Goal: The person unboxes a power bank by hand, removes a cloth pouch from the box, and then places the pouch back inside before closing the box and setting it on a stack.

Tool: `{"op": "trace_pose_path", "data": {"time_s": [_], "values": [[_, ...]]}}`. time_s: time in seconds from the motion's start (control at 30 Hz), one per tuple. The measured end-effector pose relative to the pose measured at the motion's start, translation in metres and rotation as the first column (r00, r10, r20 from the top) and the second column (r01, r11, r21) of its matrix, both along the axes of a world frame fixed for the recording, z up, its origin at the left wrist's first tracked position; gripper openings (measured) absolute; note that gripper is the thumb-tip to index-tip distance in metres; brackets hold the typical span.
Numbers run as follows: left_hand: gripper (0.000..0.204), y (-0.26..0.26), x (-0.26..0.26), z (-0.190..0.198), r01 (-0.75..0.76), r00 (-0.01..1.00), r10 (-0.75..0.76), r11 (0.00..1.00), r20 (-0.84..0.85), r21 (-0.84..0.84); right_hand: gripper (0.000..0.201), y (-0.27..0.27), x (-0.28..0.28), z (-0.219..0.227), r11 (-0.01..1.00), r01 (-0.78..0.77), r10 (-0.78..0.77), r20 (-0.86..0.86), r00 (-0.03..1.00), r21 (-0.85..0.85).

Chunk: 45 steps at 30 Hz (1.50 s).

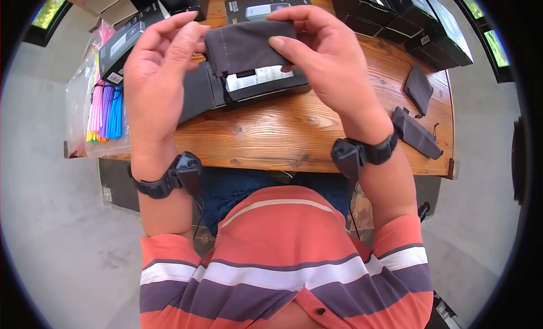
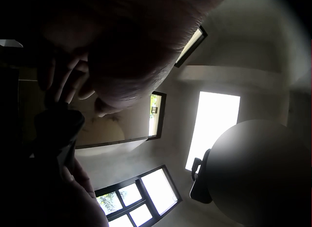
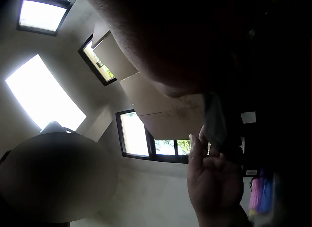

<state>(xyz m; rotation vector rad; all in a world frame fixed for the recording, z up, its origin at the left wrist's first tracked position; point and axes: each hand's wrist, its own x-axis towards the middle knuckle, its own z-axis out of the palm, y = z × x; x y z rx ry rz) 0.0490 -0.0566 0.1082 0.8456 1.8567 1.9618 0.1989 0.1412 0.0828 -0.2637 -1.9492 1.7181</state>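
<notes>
A dark grey cloth pouch [image 1: 249,46] with a stitched line along its left side is held up over an open black box [image 1: 198,94] in the head view. My right hand [image 1: 334,57] pinches the pouch at its right end, thumb on the near face and fingers behind. The left hand [image 1: 153,85] is at the pouch's left edge, fingers loosely bent and fingertips right by the cloth. Below the pouch, a white printed panel [image 1: 263,77] shows in the box. Both wrist views are dark; the right one shows the left hand [image 3: 214,180] beside the pouch [image 3: 214,119].
Two more dark pouches [image 1: 418,90] [image 1: 417,134] lie on the wooden table [image 1: 266,139] at right. Black boxes [image 1: 390,18] stack at the back right. A printed box [image 1: 121,46] and a plastic bag with colourful sticks [image 1: 104,111] are at left. Another printed box [image 1: 237,9] is behind.
</notes>
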Motion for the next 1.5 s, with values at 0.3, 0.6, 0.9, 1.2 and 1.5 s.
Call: {"op": "trace_pose_path", "data": {"time_s": [0.3,0.6,0.9,1.2,1.5], "values": [[0.026,-0.022,-0.005,-0.046,0.095,0.981,-0.131,0.966,-0.143,-0.239,0.029,0.005,-0.015,-0.023,0.923,-0.100,-0.066,0.409,0.910,0.372],[0.042,-0.009,0.005,-0.056,0.124,0.728,-0.385,0.888,-0.567,-0.444,0.029,-0.010,-0.023,-0.016,0.601,-0.120,-0.417,0.439,0.796,0.790],[0.028,-0.005,0.005,-0.058,0.020,0.601,-0.496,0.794,-0.627,-0.608,0.015,0.005,-0.006,-0.030,0.408,-0.150,-0.153,0.229,0.961,0.900],[0.010,0.016,0.002,-0.050,-0.073,0.622,-0.403,0.824,-0.672,-0.561,0.022,0.003,0.006,-0.038,0.307,-0.112,-0.146,0.163,0.976,0.945],[0.022,0.023,0.012,-0.036,0.031,0.487,-0.580,0.759,-0.653,-0.651,0.032,-0.003,0.020,-0.048,0.288,-0.071,-0.221,0.138,0.965,0.955]]}}
